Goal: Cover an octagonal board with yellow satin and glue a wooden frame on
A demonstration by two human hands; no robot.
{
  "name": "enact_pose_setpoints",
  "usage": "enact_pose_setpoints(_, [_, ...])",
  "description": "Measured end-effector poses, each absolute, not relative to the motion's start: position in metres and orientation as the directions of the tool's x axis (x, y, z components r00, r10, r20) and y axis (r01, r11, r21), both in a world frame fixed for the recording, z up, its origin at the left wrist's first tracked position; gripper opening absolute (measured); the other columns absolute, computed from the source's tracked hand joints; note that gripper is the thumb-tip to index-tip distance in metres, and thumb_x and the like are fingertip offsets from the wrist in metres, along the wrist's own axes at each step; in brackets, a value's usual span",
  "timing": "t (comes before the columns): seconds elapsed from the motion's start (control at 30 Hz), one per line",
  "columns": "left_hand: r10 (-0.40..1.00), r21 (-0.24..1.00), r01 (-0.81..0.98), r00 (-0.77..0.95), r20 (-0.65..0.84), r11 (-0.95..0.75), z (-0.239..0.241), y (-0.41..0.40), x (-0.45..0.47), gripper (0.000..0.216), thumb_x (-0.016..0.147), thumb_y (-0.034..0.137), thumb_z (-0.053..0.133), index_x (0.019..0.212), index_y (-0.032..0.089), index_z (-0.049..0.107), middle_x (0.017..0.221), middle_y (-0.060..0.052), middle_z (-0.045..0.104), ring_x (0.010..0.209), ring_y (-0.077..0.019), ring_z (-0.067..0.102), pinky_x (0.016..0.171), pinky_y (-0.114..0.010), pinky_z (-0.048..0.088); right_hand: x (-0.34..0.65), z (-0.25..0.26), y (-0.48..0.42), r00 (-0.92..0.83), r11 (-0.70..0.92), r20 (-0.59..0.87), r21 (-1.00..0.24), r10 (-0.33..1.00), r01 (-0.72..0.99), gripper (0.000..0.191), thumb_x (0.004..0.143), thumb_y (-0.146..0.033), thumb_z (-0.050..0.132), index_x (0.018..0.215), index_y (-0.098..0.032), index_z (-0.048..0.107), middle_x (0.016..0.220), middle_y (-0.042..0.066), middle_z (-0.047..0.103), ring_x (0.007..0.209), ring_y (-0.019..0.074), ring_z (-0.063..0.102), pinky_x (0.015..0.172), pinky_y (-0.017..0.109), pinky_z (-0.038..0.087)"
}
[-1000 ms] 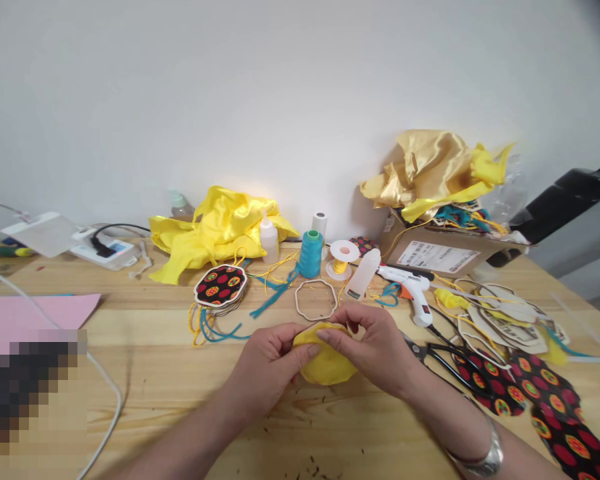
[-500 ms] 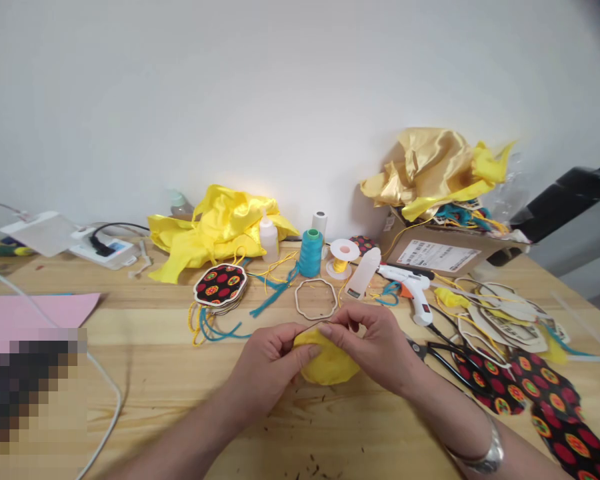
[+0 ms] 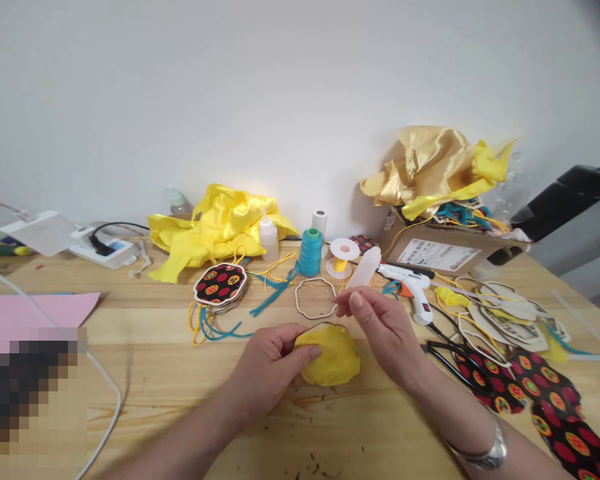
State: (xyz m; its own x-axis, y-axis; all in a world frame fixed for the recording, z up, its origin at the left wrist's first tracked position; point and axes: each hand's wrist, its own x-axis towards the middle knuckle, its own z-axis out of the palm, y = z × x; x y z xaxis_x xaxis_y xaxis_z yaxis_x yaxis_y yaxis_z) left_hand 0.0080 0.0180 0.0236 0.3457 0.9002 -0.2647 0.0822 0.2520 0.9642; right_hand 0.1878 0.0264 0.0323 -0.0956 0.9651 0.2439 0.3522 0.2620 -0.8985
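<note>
My left hand (image 3: 275, 360) is closed on the left side of a round piece of yellow fabric (image 3: 333, 357), its thumb lying on top. A thin dark edge shows along the fabric's upper rim. My right hand (image 3: 375, 327) is raised just above and right of the fabric, apart from it. Its thumb and fingers are pinched together; what they hold, if anything, is too small to make out. Right behind the fingertips lies a thin scalloped wooden frame (image 3: 299, 308) on the table.
Behind stand a teal thread cone (image 3: 311, 253), a ribbon spool (image 3: 345, 250) and a glue bottle (image 3: 269, 240). Patterned scalloped pieces (image 3: 221, 285) lie left. A white glue gun (image 3: 415, 293), scissors (image 3: 450, 363) and patterned fabric (image 3: 547, 383) are right, with a stuffed cardboard box (image 3: 430, 250) behind.
My right hand has let go of the yellow fabric's upper edge and lifted up and to the right, fingers still pinched. My left hand keeps the fabric in the same place.
</note>
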Motion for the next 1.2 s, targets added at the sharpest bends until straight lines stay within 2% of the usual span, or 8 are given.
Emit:
enact_pose_setpoints(0.1, [0.895, 0.964, 0.083, 0.36, -0.264, 0.251, 0.022, 0.018, 0.007, 0.018, 0.072, 0.033, 0.066, 0.079, 0.017, 0.071, 0.064, 0.003, 0.063, 0.057, -0.0111, 0.05, 0.054, -0.02, 0.039, 0.187, 0.035, 0.023, -0.223, 0.382, 0.312, -0.811, 0.923, 0.443, 0.026, 0.078, -0.041, 0.065, 0.092, -0.019, 0.062, 0.084, 0.003, 0.064, 0.078, 0.0166, 0.055, 0.07, 0.029, 0.043])
enact_pose_setpoints(0.2, [0.906, 0.971, 0.14, 0.356, -0.23, 0.192, 0.022, 0.017, 0.007, 0.021, 0.073, 0.035, 0.066, 0.082, 0.017, 0.071, 0.068, 0.002, 0.064, 0.061, -0.0121, 0.051, 0.057, -0.02, 0.04, 0.182, 0.035, 0.02, -0.305, 0.459, 0.347, -0.734, 0.887, 0.5, 0.025, 0.073, -0.033, 0.072, 0.091, -0.019, 0.06, 0.088, 0.004, 0.063, 0.084, 0.0188, 0.054, 0.076, 0.032, 0.042])
enact_pose_setpoints(0.33, [0.91, 0.972, 0.187, 0.361, -0.205, 0.144, 0.022, 0.016, 0.008, 0.022, 0.076, 0.036, 0.062, 0.076, 0.016, 0.071, 0.06, 0.004, 0.055, 0.056, -0.01, 0.044, 0.052, -0.018, 0.035, 0.177, 0.032, 0.019, -0.303, 0.455, 0.341, -0.707, 0.89, 0.542, 0.014, 0.075, -0.025, 0.069, 0.079, -0.018, 0.058, 0.079, 0.003, 0.06, 0.077, 0.0174, 0.053, 0.07, 0.031, 0.041])
enact_pose_setpoints(0.47, [0.903, 0.969, 0.204, 0.377, -0.207, 0.138, 0.022, 0.013, 0.008, 0.02, 0.077, 0.034, 0.061, 0.073, 0.016, 0.07, 0.053, 0.007, 0.046, 0.049, -0.0073, 0.034, 0.048, -0.017, 0.031, 0.177, 0.031, 0.02, -0.286, 0.45, 0.347, -0.713, 0.893, 0.539, 0.014, 0.078, -0.021, 0.065, 0.068, -0.017, 0.056, 0.071, 0.001, 0.058, 0.07, 0.0148, 0.051, 0.065, 0.028, 0.039])
enact_pose_setpoints(0.8, [0.901, 0.969, 0.225, 0.393, -0.184, 0.1, 0.021, 0.014, 0.007, 0.02, 0.079, 0.03, 0.059, 0.088, 0.02, 0.074, 0.062, 0.005, 0.057, 0.055, -0.0093, 0.042, 0.052, -0.018, 0.034, 0.178, 0.031, 0.021, -0.28, 0.451, 0.354, -0.72, 0.892, 0.526, 0.018, 0.08, -0.022, 0.062, 0.064, -0.017, 0.056, 0.065, 0.0, 0.057, 0.065, 0.0133, 0.051, 0.062, 0.027, 0.038])
enact_pose_setpoints(1.0, [0.891, 0.969, 0.198, 0.4, -0.217, 0.147, 0.021, 0.013, 0.008, 0.015, 0.077, 0.026, 0.06, 0.08, 0.017, 0.072, 0.064, 0.004, 0.06, 0.057, -0.01, 0.046, 0.054, -0.019, 0.037, 0.178, 0.029, 0.019, -0.254, 0.423, 0.338, -0.729, 0.906, 0.538, 0.024, 0.086, -0.026, 0.055, 0.063, -0.017, 0.058, 0.063, 0.001, 0.056, 0.063, 0.0135, 0.051, 0.061, 0.027, 0.038])
enact_pose_setpoints(1.07, [0.886, 0.968, 0.178, 0.398, -0.236, 0.177, 0.02, 0.014, 0.008, 0.014, 0.076, 0.026, 0.062, 0.075, 0.016, 0.071, 0.062, 0.004, 0.06, 0.056, -0.0101, 0.047, 0.053, -0.019, 0.037, 0.179, 0.029, 0.02, -0.208, 0.396, 0.338, -0.75, 0.918, 0.53, 0.029, 0.089, -0.028, 0.05, 0.063, -0.017, 0.059, 0.062, 0.001, 0.057, 0.062, 0.0131, 0.051, 0.06, 0.026, 0.039])
enact_pose_setpoints(1.2, [0.878, 0.958, 0.117, 0.384, -0.285, 0.26, 0.019, 0.016, 0.008, 0.017, 0.073, 0.031, 0.064, 0.08, 0.016, 0.071, 0.064, 0.002, 0.063, 0.055, -0.0101, 0.049, 0.05, -0.019, 0.037, 0.183, 0.029, 0.026, -0.032, 0.305, 0.325, -0.842, 0.945, 0.444, 0.034, 0.091, -0.033, 0.046, 0.067, -0.017, 0.063, 0.063, 0.002, 0.062, 0.061, 0.013, 0.056, 0.059, 0.025, 0.042])
